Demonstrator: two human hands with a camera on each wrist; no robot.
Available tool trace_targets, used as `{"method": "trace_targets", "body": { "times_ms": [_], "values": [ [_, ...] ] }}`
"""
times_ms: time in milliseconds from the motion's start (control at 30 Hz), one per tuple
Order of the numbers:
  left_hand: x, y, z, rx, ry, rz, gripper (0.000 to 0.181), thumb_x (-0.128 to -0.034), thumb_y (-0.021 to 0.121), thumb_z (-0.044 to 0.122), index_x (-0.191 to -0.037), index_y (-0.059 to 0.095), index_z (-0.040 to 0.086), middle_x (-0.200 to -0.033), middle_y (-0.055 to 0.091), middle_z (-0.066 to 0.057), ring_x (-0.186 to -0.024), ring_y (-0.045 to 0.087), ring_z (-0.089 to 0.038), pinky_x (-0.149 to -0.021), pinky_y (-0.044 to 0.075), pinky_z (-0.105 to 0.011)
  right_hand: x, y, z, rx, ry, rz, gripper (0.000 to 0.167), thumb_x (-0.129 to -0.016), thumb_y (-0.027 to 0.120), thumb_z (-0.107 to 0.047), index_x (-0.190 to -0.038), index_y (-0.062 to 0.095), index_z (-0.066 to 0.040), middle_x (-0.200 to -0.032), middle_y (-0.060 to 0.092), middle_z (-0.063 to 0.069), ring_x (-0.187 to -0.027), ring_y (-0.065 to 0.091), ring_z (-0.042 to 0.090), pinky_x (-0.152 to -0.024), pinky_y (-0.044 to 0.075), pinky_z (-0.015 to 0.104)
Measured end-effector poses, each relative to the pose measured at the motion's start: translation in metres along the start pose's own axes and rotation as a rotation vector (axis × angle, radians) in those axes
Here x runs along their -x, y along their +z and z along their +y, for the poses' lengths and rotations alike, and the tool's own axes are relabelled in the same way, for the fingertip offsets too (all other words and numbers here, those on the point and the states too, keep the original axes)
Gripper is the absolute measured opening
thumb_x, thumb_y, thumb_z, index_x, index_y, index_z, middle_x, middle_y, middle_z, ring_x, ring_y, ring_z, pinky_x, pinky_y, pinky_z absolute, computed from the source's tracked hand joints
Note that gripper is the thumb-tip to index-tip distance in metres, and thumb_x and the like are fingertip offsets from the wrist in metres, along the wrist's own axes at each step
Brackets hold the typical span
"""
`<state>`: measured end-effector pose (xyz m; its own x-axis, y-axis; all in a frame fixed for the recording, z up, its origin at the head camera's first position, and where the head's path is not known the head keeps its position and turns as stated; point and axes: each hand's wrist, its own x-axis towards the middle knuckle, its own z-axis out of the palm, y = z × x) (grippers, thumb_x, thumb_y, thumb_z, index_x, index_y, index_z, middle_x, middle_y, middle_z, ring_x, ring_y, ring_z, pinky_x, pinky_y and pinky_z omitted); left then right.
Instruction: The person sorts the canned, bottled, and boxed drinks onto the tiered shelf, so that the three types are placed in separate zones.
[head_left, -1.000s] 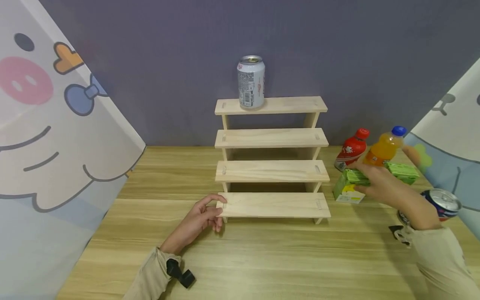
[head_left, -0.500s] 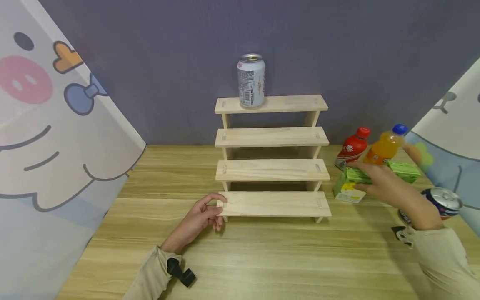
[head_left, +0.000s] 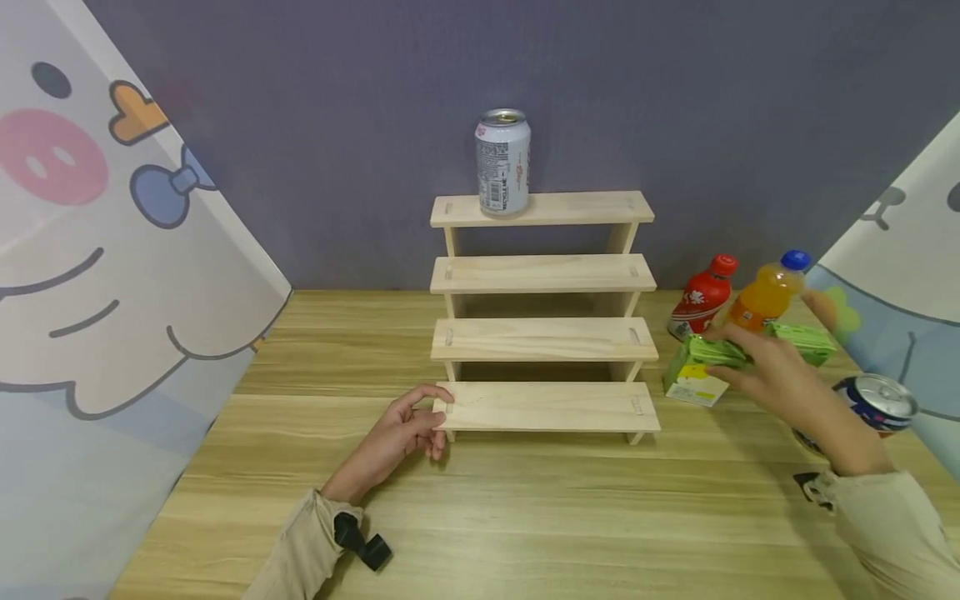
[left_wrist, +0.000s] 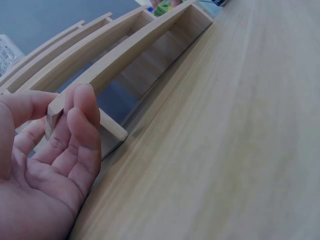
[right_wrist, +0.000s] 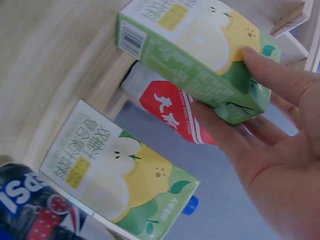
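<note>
A four-step wooden display rack (head_left: 547, 408) stands mid-table. My left hand (head_left: 393, 433) pinches the left end of its lowest board; the left wrist view shows the thumb and fingers (left_wrist: 82, 125) on either side of that board's end. To the rack's right, my right hand (head_left: 783, 375) grips a green-topped juice carton (head_left: 697, 385) between thumb and fingers near its top. Yellow fruit and a barcode show on this carton (right_wrist: 200, 55) in the right wrist view. Whether its base touches the table is hard to tell. A matching carton (head_left: 808, 342) stands partly behind the right hand.
A white can (head_left: 504, 167) stands on the top board. Behind the cartons are a red bottle (head_left: 701, 300) and an orange drink bottle (head_left: 768, 292) with a blue cap. A dark blue Pepsi can (head_left: 885, 404) sits beside the right forearm. A grey wall closes off the back.
The gripped carton has turned and tilted slightly, and the right wrist has shifted a little toward the front. My left hand keeps its place on the rack.
</note>
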<state>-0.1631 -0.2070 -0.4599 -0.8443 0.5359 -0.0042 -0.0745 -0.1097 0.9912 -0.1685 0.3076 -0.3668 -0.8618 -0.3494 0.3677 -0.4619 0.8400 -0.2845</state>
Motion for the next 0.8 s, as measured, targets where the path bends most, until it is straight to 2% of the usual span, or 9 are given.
{"method": "trace_targets", "body": {
  "times_ms": [200, 400, 600, 800],
  "values": [
    [0.001, 0.001, -0.001, 0.009, -0.003, -0.002, 0.033, -0.1039, 0.054, 0.018, -0.133, 0.048, 0.004, -0.075, 0.067, -0.007, -0.066, 0.063, -0.019, -0.061, 0.056, -0.032, 0.005, 0.0, 0.0, 0.024, -0.03, 0.056, 0.048, -0.077, 0.083, -0.002, -0.123, 0.066, -0.002, -0.113, 0.07, 0.023, -0.085, 0.07, 0.034, -0.065, 0.058, 0.043],
    [0.0, 0.002, -0.002, 0.013, -0.003, -0.013, 0.032, -0.1042, 0.053, 0.017, -0.133, 0.048, 0.004, -0.075, 0.067, -0.007, -0.067, 0.064, -0.019, -0.062, 0.057, -0.032, 0.008, -0.003, -0.003, 0.027, -0.028, 0.065, 0.044, -0.079, 0.082, -0.003, -0.122, 0.069, -0.003, -0.113, 0.07, 0.023, -0.083, 0.069, 0.029, -0.061, 0.056, 0.027],
    [-0.001, 0.001, -0.002, 0.016, 0.003, -0.019, 0.034, -0.1038, 0.054, 0.017, -0.134, 0.047, 0.002, -0.076, 0.068, -0.007, -0.067, 0.064, -0.018, -0.062, 0.057, -0.031, 0.003, -0.01, -0.009, 0.042, -0.146, 0.169, 0.049, -0.069, 0.085, 0.005, -0.116, 0.072, -0.001, -0.103, 0.073, 0.02, -0.064, 0.061, 0.012, -0.057, 0.047, 0.012],
    [0.0, -0.001, -0.002, 0.013, 0.009, -0.014, 0.033, -0.1038, 0.054, 0.016, -0.133, 0.048, 0.002, -0.076, 0.067, -0.008, -0.066, 0.064, -0.018, -0.061, 0.057, -0.032, -0.008, -0.024, -0.022, 0.043, -0.218, 0.213, 0.056, -0.064, 0.086, 0.01, -0.117, 0.073, -0.002, -0.102, 0.075, 0.012, -0.072, 0.066, 0.01, -0.066, 0.047, 0.006]
  ]
}}
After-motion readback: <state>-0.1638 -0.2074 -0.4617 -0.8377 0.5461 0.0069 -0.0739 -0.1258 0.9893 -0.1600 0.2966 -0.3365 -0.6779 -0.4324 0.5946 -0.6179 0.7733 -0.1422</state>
